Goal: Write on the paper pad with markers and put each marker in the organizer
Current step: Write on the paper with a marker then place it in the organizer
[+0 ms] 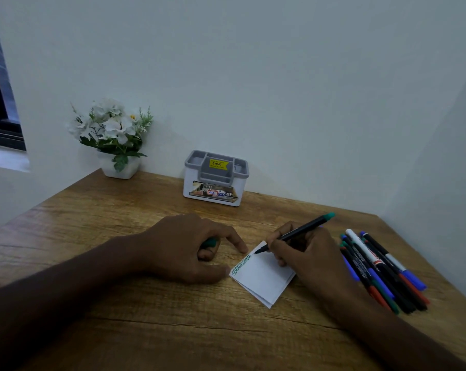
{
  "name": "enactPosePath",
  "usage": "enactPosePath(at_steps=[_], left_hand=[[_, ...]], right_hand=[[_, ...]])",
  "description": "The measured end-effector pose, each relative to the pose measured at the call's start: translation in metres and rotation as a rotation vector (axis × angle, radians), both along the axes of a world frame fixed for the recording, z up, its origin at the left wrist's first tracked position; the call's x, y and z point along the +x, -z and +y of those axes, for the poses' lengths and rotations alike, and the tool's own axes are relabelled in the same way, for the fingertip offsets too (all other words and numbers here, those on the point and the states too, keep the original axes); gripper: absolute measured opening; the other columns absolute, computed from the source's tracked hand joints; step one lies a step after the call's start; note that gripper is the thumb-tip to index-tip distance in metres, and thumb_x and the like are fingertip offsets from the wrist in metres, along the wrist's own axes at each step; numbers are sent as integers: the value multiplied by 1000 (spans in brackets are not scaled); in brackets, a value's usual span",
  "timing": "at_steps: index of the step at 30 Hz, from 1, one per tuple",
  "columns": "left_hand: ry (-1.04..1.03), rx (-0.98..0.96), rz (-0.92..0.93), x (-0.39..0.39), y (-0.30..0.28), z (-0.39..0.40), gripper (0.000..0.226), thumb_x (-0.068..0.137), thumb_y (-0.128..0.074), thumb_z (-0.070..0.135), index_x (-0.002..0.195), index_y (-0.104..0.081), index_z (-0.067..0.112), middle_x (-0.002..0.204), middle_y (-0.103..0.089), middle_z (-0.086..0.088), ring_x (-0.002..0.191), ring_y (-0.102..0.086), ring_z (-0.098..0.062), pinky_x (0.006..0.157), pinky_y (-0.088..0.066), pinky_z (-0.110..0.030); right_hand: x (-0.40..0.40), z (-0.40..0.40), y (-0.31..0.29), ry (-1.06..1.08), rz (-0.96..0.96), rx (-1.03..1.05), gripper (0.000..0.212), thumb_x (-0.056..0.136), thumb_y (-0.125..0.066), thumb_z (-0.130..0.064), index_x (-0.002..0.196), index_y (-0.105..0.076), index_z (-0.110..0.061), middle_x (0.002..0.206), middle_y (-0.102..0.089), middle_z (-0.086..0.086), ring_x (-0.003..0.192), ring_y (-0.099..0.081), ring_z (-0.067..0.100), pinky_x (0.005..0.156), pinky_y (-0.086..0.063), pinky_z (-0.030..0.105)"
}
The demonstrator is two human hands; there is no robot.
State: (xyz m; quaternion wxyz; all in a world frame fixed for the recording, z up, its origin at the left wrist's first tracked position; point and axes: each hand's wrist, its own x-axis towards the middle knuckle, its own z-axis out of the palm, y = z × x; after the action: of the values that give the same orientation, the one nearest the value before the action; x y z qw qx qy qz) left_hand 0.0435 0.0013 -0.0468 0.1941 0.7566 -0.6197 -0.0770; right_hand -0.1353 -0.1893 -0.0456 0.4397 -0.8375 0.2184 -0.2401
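Observation:
A small white paper pad (264,277) lies on the wooden desk, with a green looped scribble along its upper left edge. My right hand (304,253) grips a black marker with a green end (298,232), its tip touching the pad's top corner. My left hand (189,247) rests on the desk just left of the pad, its fingers curled round a green marker cap (210,242) and its thumb at the pad's left corner. The white and grey organizer (215,178) stands at the back against the wall, with no marker visible in it.
Several markers (381,271) with blue, red, green and black ends lie in a heap at the right, near the desk's right edge. A white pot of white flowers (114,135) stands at the back left. Walls close the back and right.

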Motion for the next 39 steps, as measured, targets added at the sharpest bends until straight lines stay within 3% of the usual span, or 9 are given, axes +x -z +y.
enactPosePath(at_steps=[4, 6, 9, 13, 16, 22, 26, 31, 39], left_hand=[[0, 0, -4, -1, 0, 0, 41, 92, -67, 59, 130, -53, 60, 68, -62, 5, 61, -54, -6, 57, -34, -17], [1, 0, -9, -1, 0, -1, 41, 92, -68, 58, 131, -53, 59, 67, -60, 6, 62, -55, -6, 58, -37, -20], [-1, -4, 6, -2, 0, 0, 41, 92, -68, 57, 131, -54, 58, 65, -58, 8, 61, -55, -7, 60, -41, -25], [-29, -26, 21, -5, 1, 0, 37, 91, -71, 53, 126, -58, 55, 63, -57, 12, 62, -55, -6, 59, -38, -21], [-129, -147, 46, -7, 3, 0, 31, 89, -71, 36, 115, -62, 51, 66, -58, 12, 65, -56, -5, 60, -38, -23], [-251, -292, 202, -7, 4, -2, 22, 106, -52, 31, 123, -51, 45, 90, -62, 11, 79, -56, -4, 67, -42, -25], [-152, -219, 169, -8, 7, -3, 26, 111, -43, 21, 130, -53, 37, 109, -59, 21, 103, -55, 3, 79, -43, -12], [-67, -228, 27, -3, 7, -3, 24, 110, -47, 20, 124, -59, 35, 127, -57, 30, 118, -54, 7, 90, -42, -7], [-33, -226, -2, -5, 6, -7, 16, 106, -54, 33, 117, -65, 35, 102, -66, 22, 96, -60, 1, 75, -44, -11]], right_hand=[[-1, 3, -1, 9, 33, -64, 9, 93, -77, -28, 84, -79, -29, 80, -79, -10, 80, -72, 3, 69, -58, 25], [-1, 6, -1, 17, 58, -113, 8, 92, -78, -30, 83, -78, -30, 81, -78, -11, 83, -71, -1, 65, -57, 19], [-1, 6, -1, 20, 58, -128, 5, 89, -79, -33, 88, -80, -28, 86, -79, -9, 87, -72, 6, 66, -58, 22], [-4, 8, -6, 126, -176, 64, 13, 86, -83, -32, 95, -79, -25, 88, -81, -6, 88, -75, 7, 69, -55, 20], [-6, 11, -12, 59, -330, 168, 11, 87, -82, -13, 94, -78, -21, 90, -83, -6, 86, -79, 9, 72, -62, 21], [-5, 11, -5, -72, -340, 464, 17, 95, -67, 4, 95, -80, -7, 98, -83, 12, 95, -80, 31, 90, -63, 45], [-9, 9, -8, -139, -366, 497, 35, 101, -54, 7, 89, -84, -8, 101, -83, 16, 95, -80, 31, 84, -67, 33], [-10, 9, -8, -147, -374, 398, 21, 98, -63, 6, 97, -81, -6, 95, -83, 13, 87, -82, 25, 75, -65, 25], [-8, 9, -9, -155, -354, 328, 14, 92, -73, 5, 93, -76, -9, 94, -83, 8, 86, -82, 25, 77, -67, 28]])
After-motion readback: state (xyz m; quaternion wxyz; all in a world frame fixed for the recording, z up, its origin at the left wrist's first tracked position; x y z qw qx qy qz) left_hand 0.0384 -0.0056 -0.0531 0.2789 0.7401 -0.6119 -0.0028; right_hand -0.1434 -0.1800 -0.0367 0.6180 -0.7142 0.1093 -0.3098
